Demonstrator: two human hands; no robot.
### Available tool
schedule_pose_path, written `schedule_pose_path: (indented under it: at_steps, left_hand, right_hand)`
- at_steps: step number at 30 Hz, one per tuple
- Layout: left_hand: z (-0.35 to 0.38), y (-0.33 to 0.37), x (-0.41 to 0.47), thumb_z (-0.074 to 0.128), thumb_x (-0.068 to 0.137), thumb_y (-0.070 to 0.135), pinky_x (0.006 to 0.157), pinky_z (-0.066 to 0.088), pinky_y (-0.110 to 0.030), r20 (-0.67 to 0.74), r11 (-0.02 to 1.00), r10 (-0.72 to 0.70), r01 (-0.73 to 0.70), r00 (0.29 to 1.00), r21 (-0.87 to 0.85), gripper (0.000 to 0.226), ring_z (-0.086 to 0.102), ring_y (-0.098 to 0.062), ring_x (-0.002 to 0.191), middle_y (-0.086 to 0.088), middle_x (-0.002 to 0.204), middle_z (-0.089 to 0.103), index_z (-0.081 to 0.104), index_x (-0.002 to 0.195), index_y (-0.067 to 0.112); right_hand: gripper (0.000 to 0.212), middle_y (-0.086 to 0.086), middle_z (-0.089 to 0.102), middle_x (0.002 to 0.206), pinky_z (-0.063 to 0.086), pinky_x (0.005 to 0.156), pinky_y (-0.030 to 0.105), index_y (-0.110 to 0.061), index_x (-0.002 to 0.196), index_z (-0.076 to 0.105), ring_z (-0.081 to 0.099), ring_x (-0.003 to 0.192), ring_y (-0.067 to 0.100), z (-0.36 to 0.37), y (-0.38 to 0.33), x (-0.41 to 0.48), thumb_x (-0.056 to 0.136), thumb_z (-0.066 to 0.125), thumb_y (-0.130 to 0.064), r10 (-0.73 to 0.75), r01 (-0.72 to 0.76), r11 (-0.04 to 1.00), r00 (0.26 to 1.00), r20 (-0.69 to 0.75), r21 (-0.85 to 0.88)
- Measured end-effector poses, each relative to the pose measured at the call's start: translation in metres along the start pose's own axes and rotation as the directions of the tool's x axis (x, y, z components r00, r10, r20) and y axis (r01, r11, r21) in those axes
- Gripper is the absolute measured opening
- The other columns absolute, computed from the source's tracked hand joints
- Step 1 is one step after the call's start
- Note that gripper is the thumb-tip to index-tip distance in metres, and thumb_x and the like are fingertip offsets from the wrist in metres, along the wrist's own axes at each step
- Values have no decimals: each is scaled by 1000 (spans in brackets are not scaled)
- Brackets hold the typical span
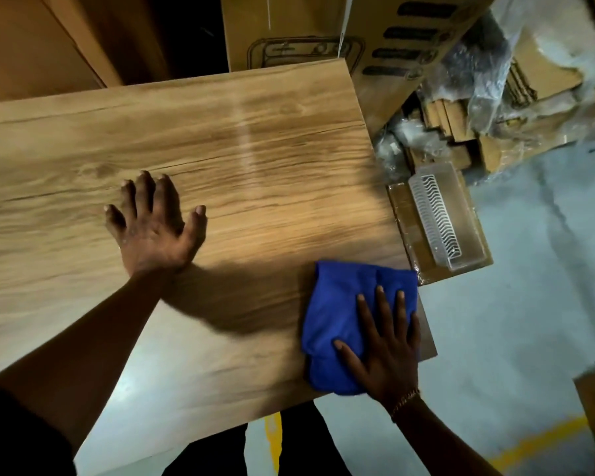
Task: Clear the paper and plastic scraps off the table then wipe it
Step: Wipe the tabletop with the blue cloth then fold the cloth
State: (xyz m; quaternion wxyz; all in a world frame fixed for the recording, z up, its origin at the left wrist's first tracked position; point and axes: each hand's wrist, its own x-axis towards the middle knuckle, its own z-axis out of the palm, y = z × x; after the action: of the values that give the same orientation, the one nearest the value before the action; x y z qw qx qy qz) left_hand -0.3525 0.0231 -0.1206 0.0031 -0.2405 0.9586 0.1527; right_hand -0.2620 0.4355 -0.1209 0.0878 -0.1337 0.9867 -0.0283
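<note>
A wood-grain table [255, 142] fills most of the view. A folded blue cloth [337, 310] lies at its near right corner, and my right hand [385, 348] presses flat on it with straight, spread fingers. My left hand [155, 225] rests flat on the bare tabletop to the left of centre, fingers spread. No paper or plastic scraps show on the table surface.
Large cardboard boxes [323, 32] stand behind the table. To the right, on the floor, lie cardboard pieces wrapped in clear plastic [516, 80] and a white plastic rack [437, 214] on a flat carton. Grey floor [529, 321] with a yellow line runs along the right.
</note>
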Motion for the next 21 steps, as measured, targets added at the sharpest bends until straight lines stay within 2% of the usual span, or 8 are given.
schedule_pose_path:
  at_steps: [4,7,11,15,19,21]
  left_hand:
    - [-1,3,2,35,93,72,122,9,-66,-4,1000,-19,19,1000,4,83,14,-37,158,-14,170,22,32,158,21]
    - [-2,4,3,37,91,72,122,11,-63,-13,999,-35,35,999,8,83,15,-36,158,-13,170,24,34,157,21]
    - [-2,4,5,38,90,73,122,13,-61,-5,999,-50,50,999,14,84,15,-34,158,-11,170,24,34,157,22]
    - [-1,2,7,40,89,72,121,14,-61,7,997,-69,68,998,39,85,14,-33,159,-9,171,22,33,158,23]
    - [1,1,7,40,89,74,122,12,-60,30,994,-93,91,995,57,86,11,-31,160,-7,172,20,32,160,24]
    - [1,1,7,39,89,74,123,12,-59,33,994,-98,96,995,59,88,11,-30,160,-7,172,20,32,160,24]
  right_hand:
    - [89,9,18,170,25,115,68,-22,158,35,11,157,40,1,6,-3,88,42,-77,-21,21,1000,1000,19,-12]
    - [91,9,17,171,24,117,67,-24,159,32,11,157,40,-6,6,34,87,40,-78,-7,7,1000,1000,21,-5]
    - [91,9,14,171,26,117,63,-26,162,25,10,157,40,-18,7,127,88,36,-79,39,-39,999,999,-10,3]
    - [89,10,20,169,33,115,58,-27,160,29,22,153,42,-29,4,222,90,30,-83,5,-5,1000,999,-43,2]
    - [85,14,26,167,45,105,59,-25,159,32,36,143,49,-34,-14,307,93,30,-80,-47,46,999,992,-115,-7]
    - [86,13,22,169,39,108,60,-28,159,29,31,146,50,-36,-29,348,91,31,-81,-15,16,1000,994,-109,10]
